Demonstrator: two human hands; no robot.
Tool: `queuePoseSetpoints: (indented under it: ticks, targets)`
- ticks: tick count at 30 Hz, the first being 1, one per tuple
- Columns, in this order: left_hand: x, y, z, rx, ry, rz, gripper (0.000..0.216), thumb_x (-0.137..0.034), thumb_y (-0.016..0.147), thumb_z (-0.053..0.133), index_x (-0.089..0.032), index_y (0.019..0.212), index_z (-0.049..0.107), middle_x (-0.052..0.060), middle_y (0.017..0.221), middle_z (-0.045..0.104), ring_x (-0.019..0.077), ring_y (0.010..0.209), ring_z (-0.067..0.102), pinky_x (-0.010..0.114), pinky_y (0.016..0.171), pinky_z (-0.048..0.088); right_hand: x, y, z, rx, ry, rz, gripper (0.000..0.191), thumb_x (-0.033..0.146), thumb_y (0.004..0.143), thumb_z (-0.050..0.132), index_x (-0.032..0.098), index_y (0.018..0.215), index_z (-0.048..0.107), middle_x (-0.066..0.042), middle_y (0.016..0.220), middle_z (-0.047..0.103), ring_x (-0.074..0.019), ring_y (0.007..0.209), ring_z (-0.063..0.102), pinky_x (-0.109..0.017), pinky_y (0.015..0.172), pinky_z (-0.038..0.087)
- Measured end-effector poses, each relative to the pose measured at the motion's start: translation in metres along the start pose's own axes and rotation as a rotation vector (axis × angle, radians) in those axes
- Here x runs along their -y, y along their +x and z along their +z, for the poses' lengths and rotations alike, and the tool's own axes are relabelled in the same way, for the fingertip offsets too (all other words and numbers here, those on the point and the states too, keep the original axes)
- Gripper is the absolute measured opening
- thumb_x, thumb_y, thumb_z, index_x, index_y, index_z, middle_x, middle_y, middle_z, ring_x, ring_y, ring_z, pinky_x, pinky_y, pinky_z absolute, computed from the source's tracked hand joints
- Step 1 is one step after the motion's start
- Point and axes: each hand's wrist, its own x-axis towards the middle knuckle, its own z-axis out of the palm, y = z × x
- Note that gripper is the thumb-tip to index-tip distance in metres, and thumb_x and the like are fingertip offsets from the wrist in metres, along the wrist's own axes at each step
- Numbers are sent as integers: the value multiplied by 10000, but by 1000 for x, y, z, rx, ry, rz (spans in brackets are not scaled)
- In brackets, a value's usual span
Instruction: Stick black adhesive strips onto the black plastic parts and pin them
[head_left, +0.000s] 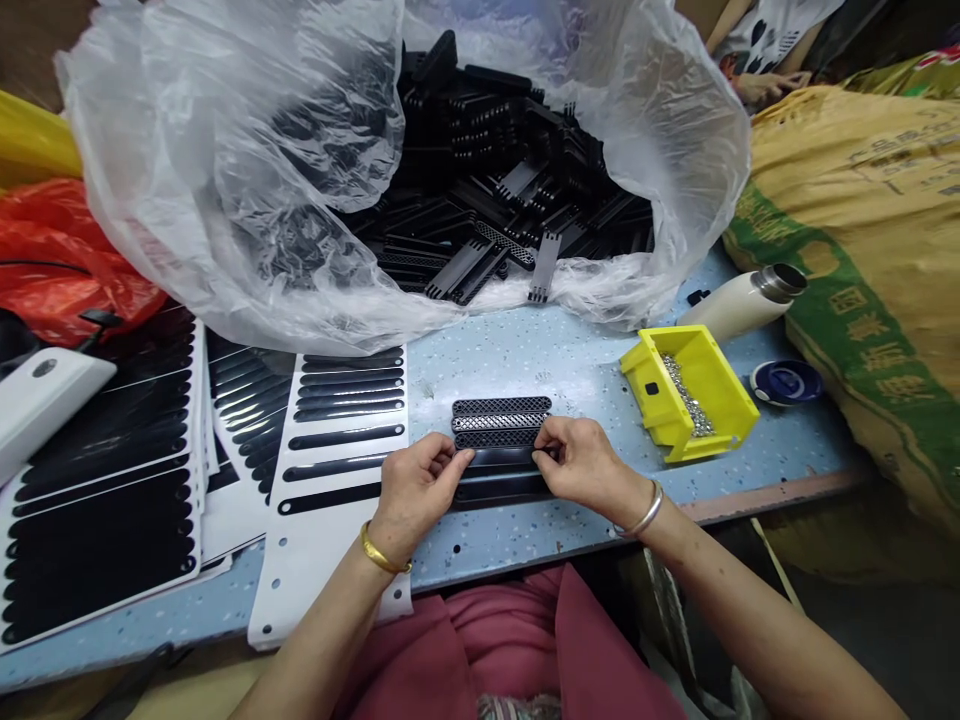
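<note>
Between my two hands a thin glossy black strip point(499, 457) lies stretched level over a row of black plastic bars. My left hand point(421, 482) pinches its left end between thumb and forefinger. At the right end, the thumb and fingers of my right hand point(583, 462) are closed on it. Just beyond the strip are several bars with a mesh pattern point(501, 422), side by side on the table. A smooth dark bar point(499, 489) lies nearer to me. Left of my left hand, a white backing sheet point(322, 580) carries more black adhesive strips point(346, 436).
A clear plastic bag point(225, 200) full of black plastic parts point(517, 150) fills the back. On the right stand a yellow bin point(724, 400) of small metal pieces, a bottle point(739, 303), a blue lid point(786, 383) and a large sack point(885, 220). More strip sheets point(105, 500) lie left.
</note>
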Motion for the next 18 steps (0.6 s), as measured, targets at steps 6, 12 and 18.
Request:
queuePoseSetpoints:
  ticks: [6, 12, 18]
  targets:
    - [1, 0, 0, 13, -3, -7, 253, -401, 789, 625, -178, 669, 610, -39, 506, 520, 88, 460, 466, 203, 472, 378, 4, 0, -5, 33, -83, -2, 73, 107, 669, 591, 169, 689, 624, -5, 590, 611, -134, 538, 544, -229, 528, 371]
    - [4, 1, 0, 13, 14, 5, 244, -393, 786, 630, -178, 672, 614, -41, 496, 519, 88, 461, 467, 205, 479, 375, 5, -1, -3, 31, 7, 51, 82, 91, 672, 588, 166, 648, 612, 8, 546, 590, -118, 497, 520, -222, 502, 359]
    - [3, 1, 0, 10, 11, -2, 241, -389, 788, 625, -179, 671, 610, -38, 500, 527, 93, 464, 473, 207, 475, 377, 3, 4, -2, 42, -23, 67, 66, 106, 669, 602, 167, 646, 606, 8, 535, 593, -120, 483, 514, -229, 494, 350]
